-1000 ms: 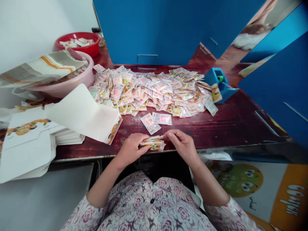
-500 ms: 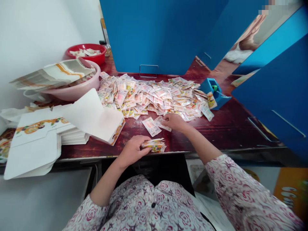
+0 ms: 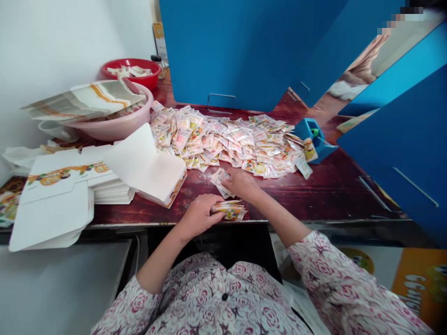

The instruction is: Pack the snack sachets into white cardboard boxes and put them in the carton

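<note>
Near the table's front edge my left hand (image 3: 201, 215) is closed around a small stack of sachets (image 3: 231, 210), their yellow printed sides showing. My right hand (image 3: 241, 183) is just beyond it, fingers closed on one or two flat sachets (image 3: 220, 182) with pale printed faces; the fingertips partly cover them, so I cannot tell how many. Behind both hands spreads a long heap of the same small sachets (image 3: 223, 139), white, pink and yellow.
A folded white carton (image 3: 160, 174) and stacked flat cartons (image 3: 52, 204) lie on the left. Beyond stand a pink basin (image 3: 104, 130) under a striped cloth (image 3: 87, 100) and a red basin (image 3: 153, 79). A blue tape dispenser (image 3: 323, 151) and blue partitions (image 3: 244, 56) border the heap.
My right hand has slid left, bringing its sachet onto the one lying beside it. My left hand keeps its stack. The whole view has shifted slightly.
</note>
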Demonstrator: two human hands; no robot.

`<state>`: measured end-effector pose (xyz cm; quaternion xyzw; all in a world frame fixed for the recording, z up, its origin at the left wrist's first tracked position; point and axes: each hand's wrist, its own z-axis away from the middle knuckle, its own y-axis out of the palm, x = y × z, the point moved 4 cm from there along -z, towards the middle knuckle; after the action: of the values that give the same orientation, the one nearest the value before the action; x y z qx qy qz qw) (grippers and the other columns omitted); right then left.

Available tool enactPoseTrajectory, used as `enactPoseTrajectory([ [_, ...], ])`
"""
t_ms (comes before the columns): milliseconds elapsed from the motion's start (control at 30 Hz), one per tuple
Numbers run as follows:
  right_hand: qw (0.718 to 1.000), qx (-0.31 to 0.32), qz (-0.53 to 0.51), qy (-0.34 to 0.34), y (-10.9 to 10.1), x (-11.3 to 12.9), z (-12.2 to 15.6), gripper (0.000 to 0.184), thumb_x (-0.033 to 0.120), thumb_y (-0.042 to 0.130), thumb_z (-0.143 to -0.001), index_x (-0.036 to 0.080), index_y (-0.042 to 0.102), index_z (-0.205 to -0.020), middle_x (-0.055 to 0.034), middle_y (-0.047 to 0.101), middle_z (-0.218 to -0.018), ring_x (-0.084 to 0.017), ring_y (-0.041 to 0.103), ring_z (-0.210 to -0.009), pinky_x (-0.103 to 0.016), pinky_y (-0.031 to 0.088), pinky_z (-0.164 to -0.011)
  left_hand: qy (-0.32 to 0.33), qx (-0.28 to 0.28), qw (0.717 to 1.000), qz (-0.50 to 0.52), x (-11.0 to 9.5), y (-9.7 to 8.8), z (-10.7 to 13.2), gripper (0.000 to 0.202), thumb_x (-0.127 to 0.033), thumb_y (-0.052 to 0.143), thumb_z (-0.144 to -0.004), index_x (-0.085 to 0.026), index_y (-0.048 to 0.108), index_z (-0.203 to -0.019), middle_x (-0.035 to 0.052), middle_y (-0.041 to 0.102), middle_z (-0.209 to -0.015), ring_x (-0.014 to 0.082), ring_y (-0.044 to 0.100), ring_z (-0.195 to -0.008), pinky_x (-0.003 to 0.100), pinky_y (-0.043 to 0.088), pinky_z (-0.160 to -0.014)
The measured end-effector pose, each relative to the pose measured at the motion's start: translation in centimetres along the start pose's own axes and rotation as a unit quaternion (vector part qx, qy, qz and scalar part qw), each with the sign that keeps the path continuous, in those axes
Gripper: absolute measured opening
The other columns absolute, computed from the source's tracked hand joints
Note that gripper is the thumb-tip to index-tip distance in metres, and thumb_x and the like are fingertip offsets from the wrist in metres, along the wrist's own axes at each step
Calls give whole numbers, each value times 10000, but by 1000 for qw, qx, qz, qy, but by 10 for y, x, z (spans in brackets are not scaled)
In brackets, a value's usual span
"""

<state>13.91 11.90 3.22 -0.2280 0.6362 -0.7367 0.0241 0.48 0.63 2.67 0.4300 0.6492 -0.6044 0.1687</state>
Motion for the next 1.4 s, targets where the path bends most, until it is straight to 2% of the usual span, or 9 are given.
enactPoseTrajectory([
  [167, 972, -31, -224, -65, -10, -9, -4, 640, 112, 649, -775, 218, 552, -1399, -71, 699, -1289, -212, 672, -1150, -356, 517, -988, -11, 4, 1000, -6, 0, -1, 0, 249, -162, 685, -822, -213, 654, -1064, 55, 735, -1028, 237, 688, -980, 443, 555, -930],
  [300, 964, -16, -229, -135, -25, -11, 6, 277, 167, 678, -792, 240, 766, -1045, -24, 776, -1031, -193, 710, -954, -329, 536, -909, 10, -12, 1000, -3, -1, -1, 1, 208, -178, 672, -860, -218, 662, -1064, 98, 675, -1226, 254, 638, -1173, 481, 520, -1034],
  [467, 927, 73, -298, -214, -19, 6, 37, 154, 342, 652, -873, 249, 771, -841, 12, 758, -826, -151, 672, -741, -263, 531, -716, 32, -41, 998, -43, 2, 0, 1, 179, -173, 671, -857, -171, 676, -1036, 173, 227, -1660, 362, 245, -1536, 598, 328, -1192],
  [733, 920, 4, -375, -112, -20, -31, 36, 406, 477, 503, -960, 174, 731, -813, -10, 740, -809, -169, 664, -771, -257, 512, -710, 26, -9, 999, 17, 2, 2, 2, 163, -170, 636, -859, -213, 661, -1014, 83, 708, -1147, 214, 674, -1104, 390, 551, -977],
  [833, 957, -142, -253, 6, -43, -79, 7, 324, 355, 505, -960, 151, 753, -919, -69, 764, -940, -216, 691, -902, -306, 508, -827, 22, -27, 999, 5, 0, 2, 2, 144, -189, 627, -870, -218, 664, -1006, 77, 724, -1096, 210, 683, -1056, 362, 555, -946],
  [1033, 996, -82, 40, -25, -41, -105, -18, 454, 237, 682, -859, 100, 660, -1292, -187, 628, -1381, -316, 567, -1288, -410, 410, -1108, -41, -31, 999, 4, 2, 1, 4, 428, -266, 655, -864, -233, 577, -1283, 78, 726, -1185, 219, 698, -1078, 380, 550, -977],
  [1167, 992, -114, 53, -21, -23, -100, -3, 337, 141, 495, -943, 115, 706, -1206, -161, 725, -1207, -275, 646, -1167, -387, 455, -1056, -98, -16, 995, 10, 8, 1, 4, 672, -289, 688, -836, -240, 432, -1455, 75, 720, -1227, 222, 705, -1087, 390, 539, -998],
  [1300, 983, -177, -48, -8, -18, -107, 13, 311, 267, 509, -965, 160, 716, -1172, -125, 763, -1098, -257, 699, -995, -344, 525, -891, -38, -13, 999, 14, 7, 0, 1, 340, -289, 668, -848, -206, 652, -1177, 78, 729, -1169, 226, 694, -1074, 360, 538, -974],
  [1400, 953, -279, -100, 65, -37, -144, 21, 329, 355, 490, -965, 158, 737, -1059, -102, 772, -935, -227, 691, -834, -319, 526, -785, -12, -18, 1000, 15, 6, 0, 0, 268, -290, 660, -861, -191, 676, -1109, 76, 735, -1107, 215, 698, -1022, 339, 543, -941],
])
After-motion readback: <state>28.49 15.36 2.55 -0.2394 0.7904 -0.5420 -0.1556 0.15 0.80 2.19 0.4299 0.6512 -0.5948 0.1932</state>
